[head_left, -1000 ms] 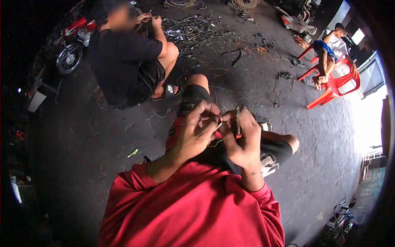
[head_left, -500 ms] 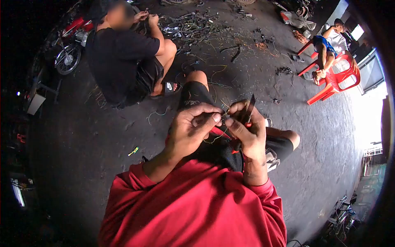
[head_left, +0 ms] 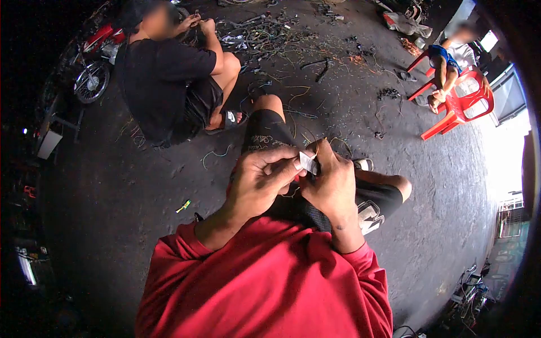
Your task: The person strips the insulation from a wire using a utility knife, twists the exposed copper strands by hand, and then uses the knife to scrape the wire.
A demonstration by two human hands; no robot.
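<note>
Head camera is looking down on two bare hands that are meeting over the person's own lap, just above the black shorts (head_left: 270,132) and well clear of the floor (head_left: 141,180).

The left hand (head_left: 260,183) is curling shut, with thumb and forefinger pinching a small pale flat piece (head_left: 308,162) by its near end. The right hand (head_left: 333,186) is closing together too, its thumb pressing on the same piece from the other side. Both hands are clamping on it and touching each other at the fingertips. A thin wire (head_left: 332,139) is looping out just beyond the right knuckles. Whether it is joined to the piece I cannot tell, since the fingers are hiding that spot.

The piece is looking thin, stiff and light, with a dull shine like metal or hard plastic. If it is a blade, its edge is probably sharp, so pinching the flat faces seems safer than pressing on the rim. The wire is looking limp yet springy and likely to slip, so it seems best held close to its free end.

Toward the far left corner of the floor, a person in a black shirt (head_left: 160,84) is squatting, with both hands working in a heap of wire scraps (head_left: 265,34). A motorbike (head_left: 93,76) is standing beside that person. Near the right edge, another person is sitting on a red plastic chair (head_left: 470,107).
</note>
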